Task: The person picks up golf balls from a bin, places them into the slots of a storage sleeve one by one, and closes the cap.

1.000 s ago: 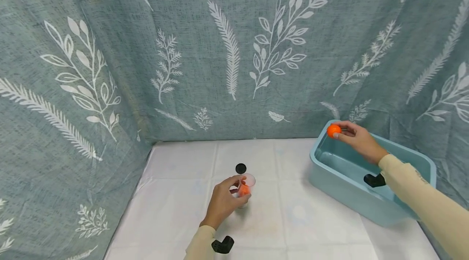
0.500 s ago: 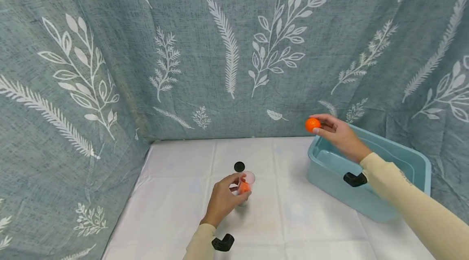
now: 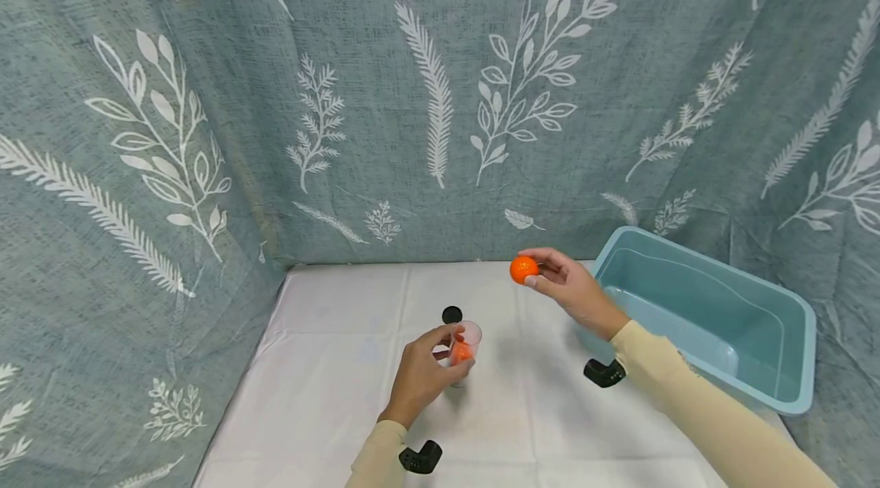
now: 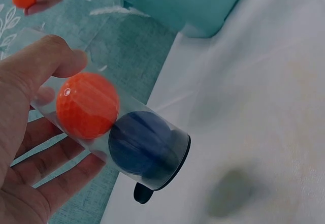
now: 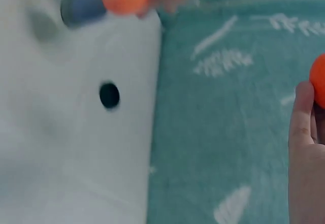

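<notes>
My left hand (image 3: 421,375) grips a clear plastic tube (image 4: 175,142) around its upper part, above the table. Inside the tube an orange golf ball (image 4: 87,105) rests against a dark blue ball (image 4: 140,142), which lies by the black-capped end. The tube's other end looks uncapped in the head view. My right hand (image 3: 574,289) pinches another orange golf ball (image 3: 524,270) between thumb and fingers, to the right of the tube and a little higher. A black round cap (image 3: 451,315) lies on the table just behind the tube.
A blue-green plastic bin (image 3: 708,320) stands at the table's right side, under my right forearm. White cloth covers the table (image 3: 330,366). A grey-green leaf-patterned curtain (image 3: 385,106) hangs behind and at the sides.
My right hand has carried its orange golf ball left from above the bin to over the table, nearer the tube. My left hand and the tube have stayed almost still.
</notes>
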